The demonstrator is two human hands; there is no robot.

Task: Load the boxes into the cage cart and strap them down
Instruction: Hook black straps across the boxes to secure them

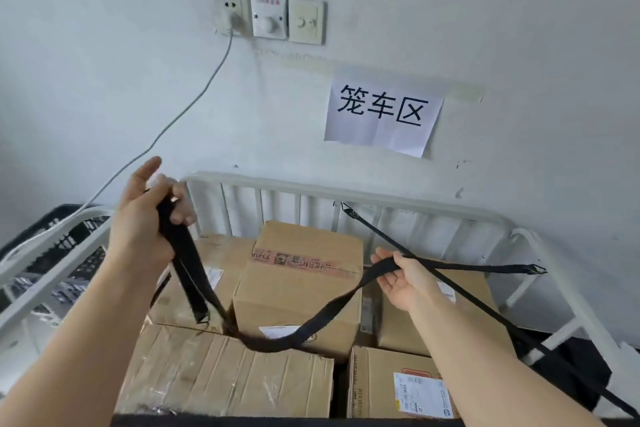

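Cardboard boxes (298, 291) fill the white cage cart (346, 196), with a black webbing strap (332, 308) sagging across their tops. The left hand (149, 218) is clenched on a bunch of the strap above the left boxes, while the right hand (403, 279) lies palm-up, fingers spread, the strap draped over it. On the far wall hangs a paper sign (382, 113).

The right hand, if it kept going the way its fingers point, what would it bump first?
Probably the tall cardboard box with red tape: the right hand points left toward it, though depth is unclear.
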